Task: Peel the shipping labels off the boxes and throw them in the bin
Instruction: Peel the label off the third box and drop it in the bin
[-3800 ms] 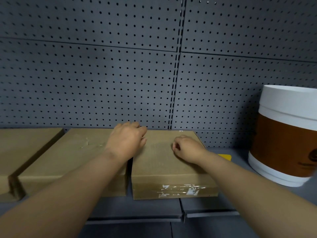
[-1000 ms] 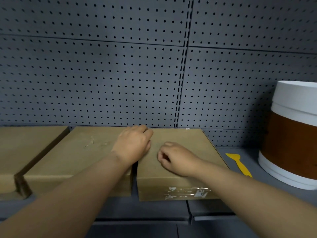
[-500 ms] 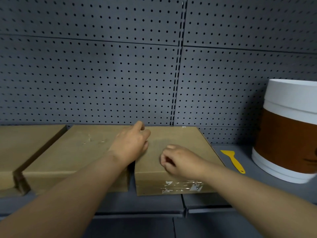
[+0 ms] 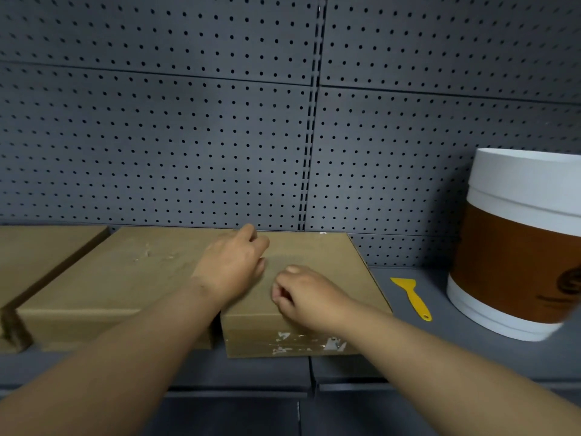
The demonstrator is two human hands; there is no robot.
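Both hands had barely shifted, the left hand [image 4: 231,269] resting on the box [image 4: 317,262] on the shelf [image 4: 405,344], while the right hand [image 4: 303,297], its grip curled, picked at a thin, probably tear-prone film best lifted by an edge.

Cardboard boxes [image 4: 125,278] showing plain tan-brown. Pegboard [image 4: 157,136] showing dark grey, regular dot holes. Bin [image 4: 515,243] showing white with brown band. Scraper [image 4: 410,295] showing yellow. Shelf [image 4: 440,344] showing grey.

Grey pegboard wall [image 4: 188,136], dark grey shelf [image 4: 408,350]
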